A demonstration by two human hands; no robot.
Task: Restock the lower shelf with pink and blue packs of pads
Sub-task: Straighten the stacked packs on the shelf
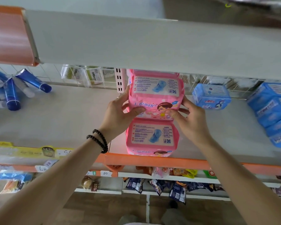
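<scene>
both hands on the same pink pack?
Yes: the left hand and right hand grip opposite sides of the middle pink pack, behind the front pink pack.

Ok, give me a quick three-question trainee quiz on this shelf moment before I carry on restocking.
1. True or false: both hands grip the same pink pack.
2. Which wrist wears the black bead bracelet? A) left B) right
3. Fill in: the lone blue pack lies to the ___ of the pink packs.

Key: 1 true, the left hand and right hand hold its two sides, behind the front pink pack. 2 A. 3 right.
</scene>
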